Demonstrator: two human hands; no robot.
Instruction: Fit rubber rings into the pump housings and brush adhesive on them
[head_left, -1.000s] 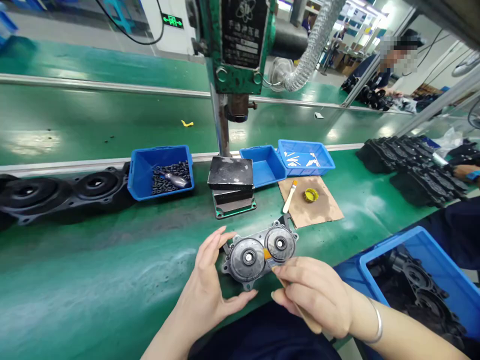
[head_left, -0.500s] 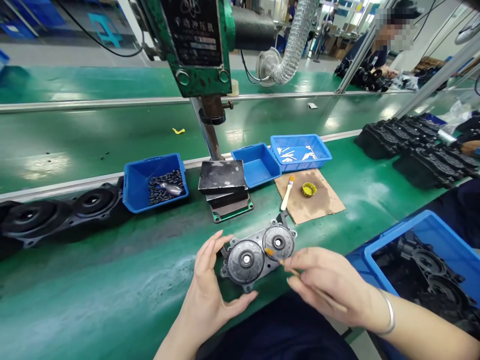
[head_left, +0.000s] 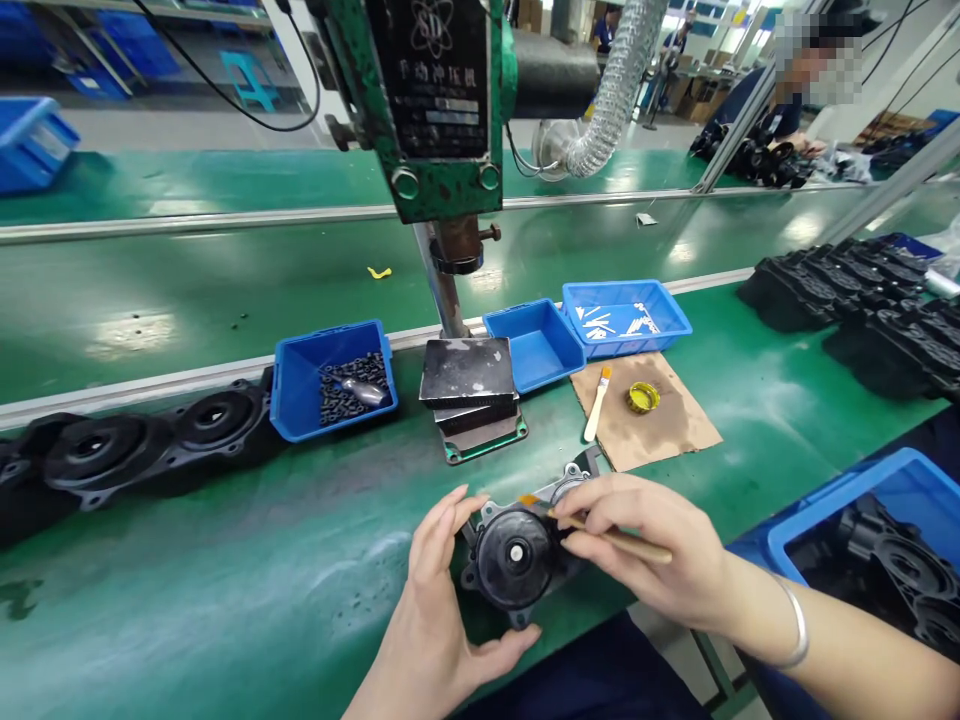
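Observation:
A dark two-disc housing [head_left: 516, 560] lies on the green bench in front of me. My left hand [head_left: 448, 590] holds it by its left end, fingers on the far side and thumb on the near edge. My right hand [head_left: 645, 535] pinches a thin wooden-handled brush [head_left: 630, 545], its orange bristles over the housing's far edge between the discs. That hand hides much of the right disc. Beyond, a second brush [head_left: 598, 405] and a round yellow tin [head_left: 643, 397] rest on stained cardboard [head_left: 679, 430].
A green press [head_left: 450, 190] stands over black metal blocks [head_left: 466, 370]. Blue bins [head_left: 536, 345] line the back; one [head_left: 292, 400] holds small black parts. More housings [head_left: 112, 450] sit left, others far right. At lower right is a blue crate [head_left: 787, 520]. A person works across the bench.
The brush tip has moved from the housing's middle to its far edge, and my right hand now covers more of the right disc. The whole view has shifted slightly.

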